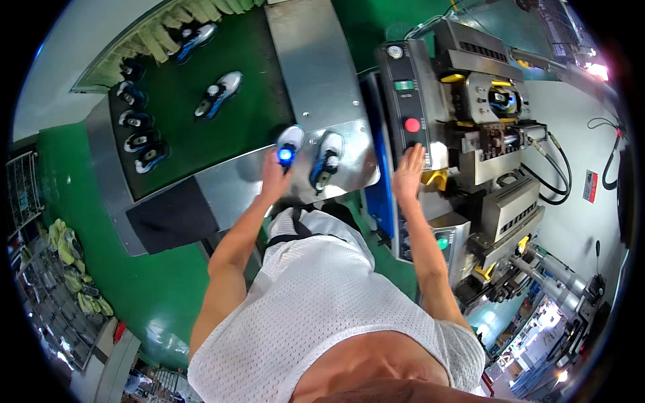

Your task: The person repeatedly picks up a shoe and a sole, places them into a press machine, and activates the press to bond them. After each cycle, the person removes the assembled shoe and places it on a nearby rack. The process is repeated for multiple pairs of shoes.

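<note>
My left hand (274, 176) is closed round the heel end of a white, blue and black sneaker (291, 136) at the metal edge of the bench. A bright blue light spot covers part of that shoe beside my fingers. Just to its right, a second sneaker (327, 161) lies on the metal with nothing touching it. My right hand (408, 176) has its fingers stretched out over the lower end of the machine's control panel (407, 104), below a red button (412, 125). Whether the fingertips press anything there is hidden.
Another sneaker (219, 95) lies on the green belt (195, 138), and several dark shoes line its left side. Green fabric strips (151, 39) hang at the far end. A shoe sits clamped in the pressing machine (501, 101) at right, with black hoses (561, 178) beside it.
</note>
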### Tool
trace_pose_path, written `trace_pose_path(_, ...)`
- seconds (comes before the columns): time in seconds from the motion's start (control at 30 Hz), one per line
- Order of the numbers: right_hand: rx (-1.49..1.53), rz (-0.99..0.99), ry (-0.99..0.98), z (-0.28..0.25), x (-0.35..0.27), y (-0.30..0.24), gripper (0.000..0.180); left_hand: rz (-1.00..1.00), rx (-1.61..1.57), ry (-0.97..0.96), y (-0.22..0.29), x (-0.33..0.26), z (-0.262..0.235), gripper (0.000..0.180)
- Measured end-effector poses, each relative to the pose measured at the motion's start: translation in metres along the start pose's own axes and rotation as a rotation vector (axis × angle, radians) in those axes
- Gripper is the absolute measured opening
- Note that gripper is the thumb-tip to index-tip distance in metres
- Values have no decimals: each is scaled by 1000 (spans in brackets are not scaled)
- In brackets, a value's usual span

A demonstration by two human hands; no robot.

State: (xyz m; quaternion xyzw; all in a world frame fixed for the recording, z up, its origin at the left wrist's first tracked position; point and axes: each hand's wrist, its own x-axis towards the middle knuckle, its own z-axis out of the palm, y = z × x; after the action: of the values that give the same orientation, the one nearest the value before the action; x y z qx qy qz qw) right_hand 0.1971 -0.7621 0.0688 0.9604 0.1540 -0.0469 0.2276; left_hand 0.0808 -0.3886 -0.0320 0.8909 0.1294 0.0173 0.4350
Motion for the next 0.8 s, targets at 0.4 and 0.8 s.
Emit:
trace_pose_path(0.4, 1454, 679, 253, -13, -9, -250, 71, -292, -435, -144, -23, 18, -64, 59)
trace_pose_path(0.8, 2209, 1421, 619, -97, -176, -184, 68, 191, -260, -870, 169, -20, -18, 65)
